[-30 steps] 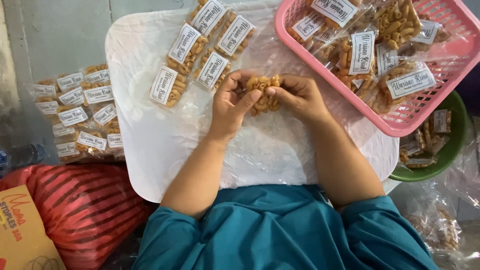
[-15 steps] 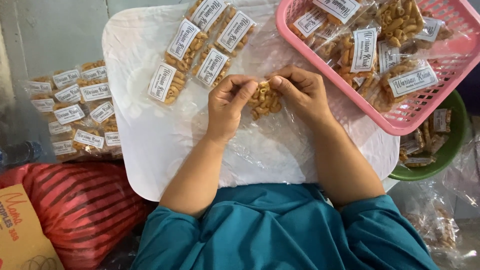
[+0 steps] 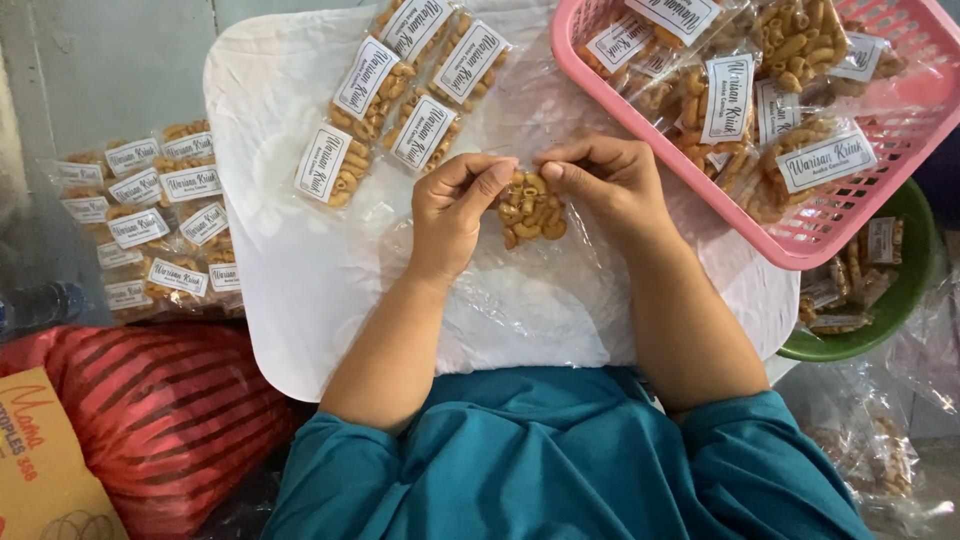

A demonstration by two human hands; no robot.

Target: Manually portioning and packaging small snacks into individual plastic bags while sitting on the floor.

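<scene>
My left hand (image 3: pixel 455 210) and my right hand (image 3: pixel 610 180) both pinch the top of a small clear snack packet (image 3: pixel 531 210) filled with curled orange-brown macaroni crisps. The packet hangs between my fingertips above a white tray (image 3: pixel 270 240) covered with loose clear plastic. Several sealed labelled packets (image 3: pixel 400 100) lie in a row on the tray's far side, just beyond my left hand. A pink basket (image 3: pixel 690 170) full of similar packets sits to the right of my right hand.
A pile of labelled packets (image 3: pixel 150 220) lies on the floor left of the tray. A green bowl (image 3: pixel 890 300) with packets sits under the pink basket. A red striped bag (image 3: pixel 150 420) and a cardboard box (image 3: pixel 40 470) are at lower left.
Both hands have kept hold of the packet; the fingers shifted along its top edge and the packet turned to hang more upright between them.
</scene>
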